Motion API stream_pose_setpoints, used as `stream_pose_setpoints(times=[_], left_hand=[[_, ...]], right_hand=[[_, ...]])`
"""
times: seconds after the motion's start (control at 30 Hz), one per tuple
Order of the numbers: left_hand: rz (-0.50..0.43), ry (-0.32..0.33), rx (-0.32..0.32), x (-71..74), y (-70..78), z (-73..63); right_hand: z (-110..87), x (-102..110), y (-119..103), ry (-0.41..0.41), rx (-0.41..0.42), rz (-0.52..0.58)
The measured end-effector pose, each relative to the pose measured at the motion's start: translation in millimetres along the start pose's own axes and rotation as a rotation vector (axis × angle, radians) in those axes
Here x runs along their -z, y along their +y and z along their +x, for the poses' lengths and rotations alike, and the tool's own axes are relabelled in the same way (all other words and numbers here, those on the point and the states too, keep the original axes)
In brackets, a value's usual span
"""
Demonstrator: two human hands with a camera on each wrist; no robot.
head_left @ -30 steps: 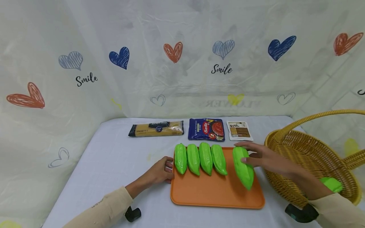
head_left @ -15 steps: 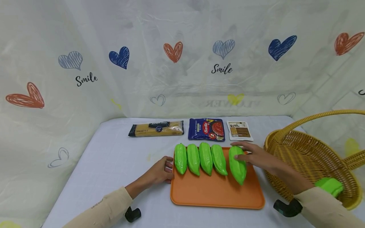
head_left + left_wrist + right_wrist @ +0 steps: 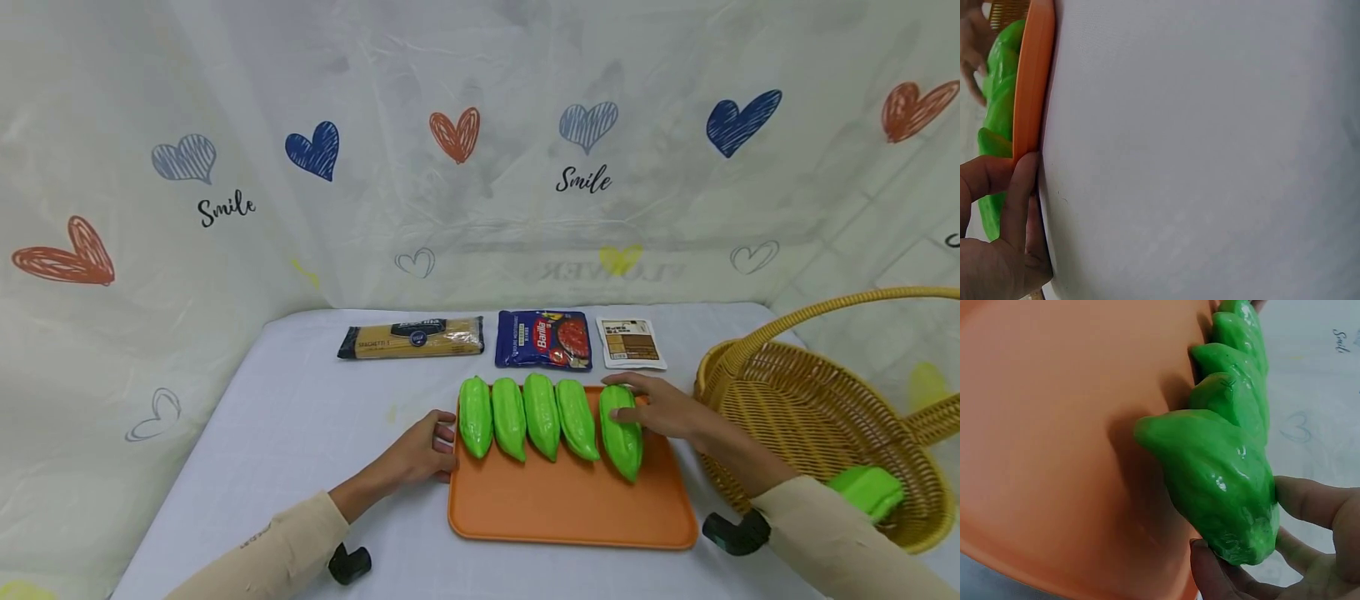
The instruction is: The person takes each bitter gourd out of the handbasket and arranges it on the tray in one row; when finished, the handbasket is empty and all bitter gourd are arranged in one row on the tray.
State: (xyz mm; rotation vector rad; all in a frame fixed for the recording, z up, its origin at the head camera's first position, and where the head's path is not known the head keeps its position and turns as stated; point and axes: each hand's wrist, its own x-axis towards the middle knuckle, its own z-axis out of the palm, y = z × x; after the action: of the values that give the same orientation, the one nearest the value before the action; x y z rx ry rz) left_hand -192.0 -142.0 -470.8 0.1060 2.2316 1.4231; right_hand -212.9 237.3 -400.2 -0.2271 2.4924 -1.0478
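Note:
My right hand (image 3: 663,406) holds a glossy green vegetable (image 3: 622,442), long and lumpy like a bitter melon, over the right part of an orange tray (image 3: 558,510). Thumb and fingers grip its blunt far end, while its pointed tip faces me; the right wrist view shows the held vegetable (image 3: 1222,472) close to the tray, and I cannot tell whether it touches. Several similar green vegetables (image 3: 542,419) lie side by side along the tray's far edge, to its left. At the tray's left rim (image 3: 1032,81), my left hand (image 3: 997,262) pinches the edge between its fingers.
A wicker basket (image 3: 795,400) with a tall handle stands at the right, a green piece (image 3: 870,492) inside it. Behind the tray lie a spaghetti pack (image 3: 420,339), a blue Barilla pouch (image 3: 543,340) and a small white-and-brown packet (image 3: 632,343).
My right hand has carried the green vegetable leftward, nearer the row, and its tip has swung to the left. The left hand has stayed on the tray's rim.

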Motion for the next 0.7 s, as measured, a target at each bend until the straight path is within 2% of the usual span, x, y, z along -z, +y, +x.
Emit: stream_pose_setpoints(times=[0.3,0.7], left_hand=[[-0.003,-0.008,0.011,1.0,0.4,0.5],[-0.008,-0.006,0.013,0.9,-0.4,0.4]], right_hand=[[10.6,2,-2,-0.008,-0.005,-0.076],[20.2,-1,-2,0.009,-0.053,-0.095]])
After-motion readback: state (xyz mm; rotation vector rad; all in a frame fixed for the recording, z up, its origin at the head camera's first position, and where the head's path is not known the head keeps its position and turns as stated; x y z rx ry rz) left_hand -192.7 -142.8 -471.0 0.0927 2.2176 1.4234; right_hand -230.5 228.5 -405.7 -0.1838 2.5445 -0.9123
